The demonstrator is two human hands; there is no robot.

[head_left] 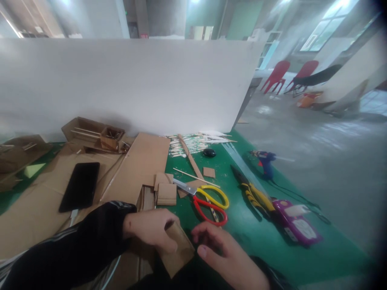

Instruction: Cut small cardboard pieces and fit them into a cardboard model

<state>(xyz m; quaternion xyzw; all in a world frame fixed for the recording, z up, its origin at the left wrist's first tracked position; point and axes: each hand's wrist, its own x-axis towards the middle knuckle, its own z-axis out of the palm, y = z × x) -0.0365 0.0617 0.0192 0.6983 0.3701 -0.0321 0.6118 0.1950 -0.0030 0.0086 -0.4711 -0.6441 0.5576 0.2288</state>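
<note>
My left hand (154, 230) grips a small folded piece of cardboard (177, 251) near the table's front edge, thumb on its near face. Just right of it, my right hand (220, 249) has its fingers curved and apart, with nothing visible between them. Its fingertips are close to the cardboard's right edge; I cannot tell whether they touch. Beyond the hands lie scissors (198, 194) with one yellow and one red handle. Small cardboard squares (167, 194) sit beside the blades, and a thin wooden stick (196, 177) lies behind them.
A black phone (80, 186) with a cable rests on cardboard sheets (148, 155) at left. Pliers (252, 193), a purple device (294, 221) and a blue glue gun (266, 163) lie at right. Behind are cardboard boxes (81, 135) and a white partition (127, 84).
</note>
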